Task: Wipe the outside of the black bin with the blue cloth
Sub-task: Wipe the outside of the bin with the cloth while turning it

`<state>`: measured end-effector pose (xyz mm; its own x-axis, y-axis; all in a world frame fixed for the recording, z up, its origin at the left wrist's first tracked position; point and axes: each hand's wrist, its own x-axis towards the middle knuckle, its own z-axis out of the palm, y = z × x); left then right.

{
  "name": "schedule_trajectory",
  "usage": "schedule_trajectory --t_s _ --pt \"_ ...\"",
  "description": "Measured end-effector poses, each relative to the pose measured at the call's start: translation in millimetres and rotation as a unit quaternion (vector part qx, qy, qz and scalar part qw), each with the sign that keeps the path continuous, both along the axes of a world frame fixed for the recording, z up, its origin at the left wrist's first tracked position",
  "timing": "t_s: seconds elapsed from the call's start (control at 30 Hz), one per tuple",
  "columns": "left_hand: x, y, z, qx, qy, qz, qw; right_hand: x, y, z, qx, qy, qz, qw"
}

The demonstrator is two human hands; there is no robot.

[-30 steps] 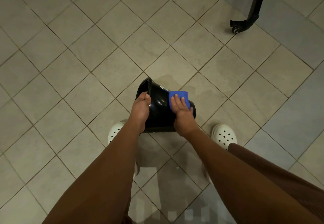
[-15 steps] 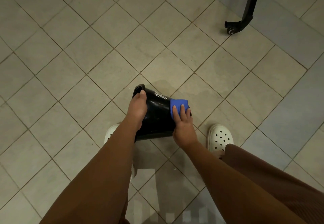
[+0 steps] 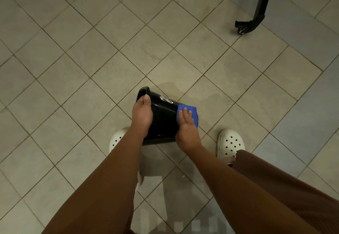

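Black bin (image 3: 163, 116) is recorded tipped on its side on the tiled floor (image 3: 91, 59) between two white clogs (image 3: 231, 144), mouth to the far left and base to the right; contents cannot be told. The rim is clasped by the curled left-hand grip (image 3: 142, 114), and the blue cloth (image 3: 192, 111) is pressed to the outer wall near the base by the right-hand grip (image 3: 187, 129), fingers straight. Open floor is seen left and far, with a black wheeled leg (image 3: 256, 10) well apart, far right.

Single wide-angle view, worn on the head. The tiled floor (image 3: 91, 59) is faced steeply downward and forward; the left hand (image 3: 142, 114) and right hand (image 3: 187, 131) are framed near, centre-low.
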<state>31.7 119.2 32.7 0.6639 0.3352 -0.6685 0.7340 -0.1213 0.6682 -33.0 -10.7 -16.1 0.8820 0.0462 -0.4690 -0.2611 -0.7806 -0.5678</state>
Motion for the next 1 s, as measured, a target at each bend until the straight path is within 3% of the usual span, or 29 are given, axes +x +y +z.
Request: schedule_trajectory --t_s 0.13,0.33,0.6,0.83,1.0 --pt "-0.4 -0.2 2.7 -0.009 -0.007 0.009 1.000 5.6 11.8 2.7 0.021 -0.030 0.043 0.998" --pt "-1.6 -0.9 3.4 -0.001 -0.003 0.009 1.000 10.3 -9.9 -4.2 -0.015 0.060 -0.013 0.998" --pt "2.5 3.4 5.6 -0.005 0.004 0.013 1.000 -6.7 11.1 4.6 0.013 -0.063 0.132 0.989" --pt "2.8 1.4 8.1 -0.016 0.015 0.020 1.000 8.0 -11.1 -3.2 0.002 0.052 0.014 0.999" --pt "8.0 5.0 9.0 -0.018 0.027 0.036 0.999 -17.2 -1.2 -2.1 0.000 -0.026 0.107 0.994"
